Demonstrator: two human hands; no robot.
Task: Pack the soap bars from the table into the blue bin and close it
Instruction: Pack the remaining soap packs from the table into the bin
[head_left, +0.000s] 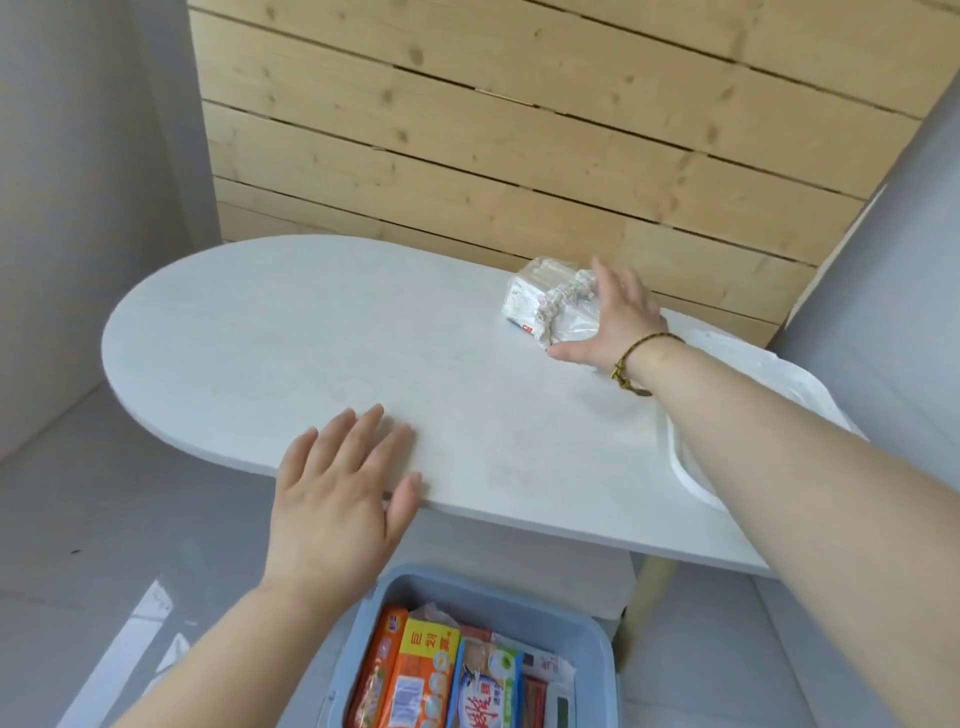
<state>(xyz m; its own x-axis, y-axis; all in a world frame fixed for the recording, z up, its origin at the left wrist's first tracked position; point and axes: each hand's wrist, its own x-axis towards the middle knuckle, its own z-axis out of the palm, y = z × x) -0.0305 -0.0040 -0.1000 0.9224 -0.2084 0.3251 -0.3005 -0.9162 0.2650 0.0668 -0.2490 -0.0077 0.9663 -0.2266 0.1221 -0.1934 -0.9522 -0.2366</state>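
A white wrapped pack of soap bars in clear plastic lies at the far right of the white oval table. My right hand is spread around its right side, fingers apart, touching the plastic. Flat on the table's near edge rests my left hand, fingers apart and holding nothing. The blue bin stands open on the floor below the table, with several orange, red and blue-white soap packs inside.
A white lid lies on the table's right end under my right forearm. Wooden planks form the wall behind. Grey walls flank both sides, and grey floor shows to the left of the bin.
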